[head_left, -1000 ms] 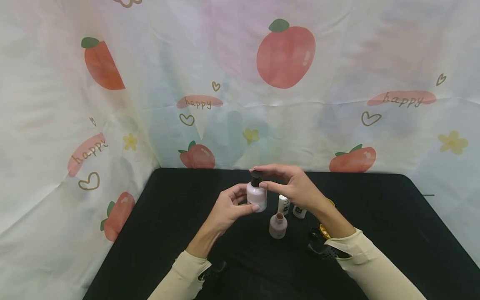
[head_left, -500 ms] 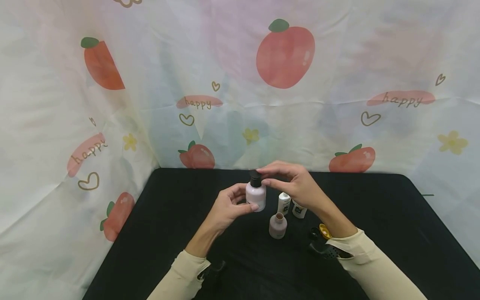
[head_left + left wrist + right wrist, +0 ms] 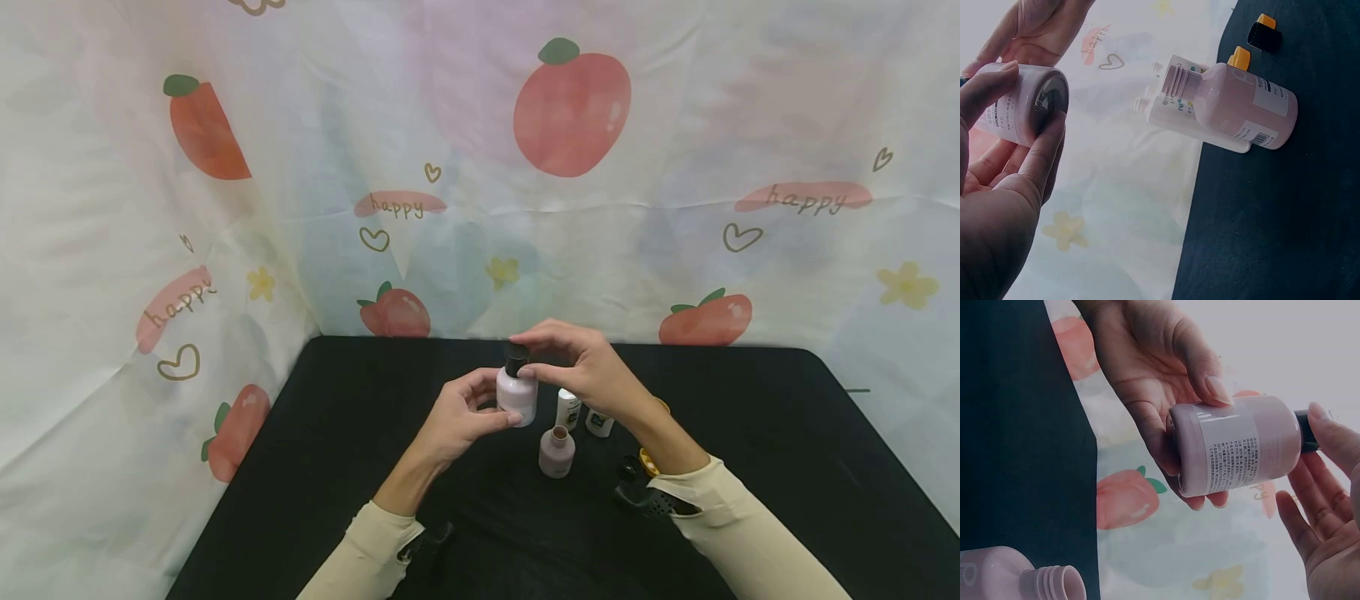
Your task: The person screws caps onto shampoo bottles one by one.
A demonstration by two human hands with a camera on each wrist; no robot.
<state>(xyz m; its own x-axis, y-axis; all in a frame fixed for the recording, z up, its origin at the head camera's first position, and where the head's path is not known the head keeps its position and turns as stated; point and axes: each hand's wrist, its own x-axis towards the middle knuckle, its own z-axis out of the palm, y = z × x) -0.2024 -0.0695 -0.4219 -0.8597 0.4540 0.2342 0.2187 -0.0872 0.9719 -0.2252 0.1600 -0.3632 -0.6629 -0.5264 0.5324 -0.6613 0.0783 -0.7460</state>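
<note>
My left hand (image 3: pixel 457 421) holds a lilac-pink lotion bottle (image 3: pixel 516 398) by its lower body, thumb in front and fingers behind, above the table. In the right wrist view the bottle (image 3: pixel 1238 445) shows a white label of small print. My right hand (image 3: pixel 588 367) pinches the bottle's black cap (image 3: pixel 516 358) between thumb and fingers from the right. Below the hands stands a second pink bottle (image 3: pixel 557 454), uncapped, its threaded neck (image 3: pixel 1180 82) plain in the left wrist view.
Two white bottles, one nearer the middle (image 3: pixel 567 408) and one further right (image 3: pixel 599 423), stand behind the uncapped bottle. A black cap (image 3: pixel 628 468) and a yellow cap (image 3: pixel 648 461) lie by my right wrist. The black table (image 3: pixel 337 442) meets a fruit-print curtain (image 3: pixel 465 275).
The fingers of my right hand drew slightly away to the right, then came back onto the cap. The held bottle shifts a little right and down. The things on the table stay put.
</note>
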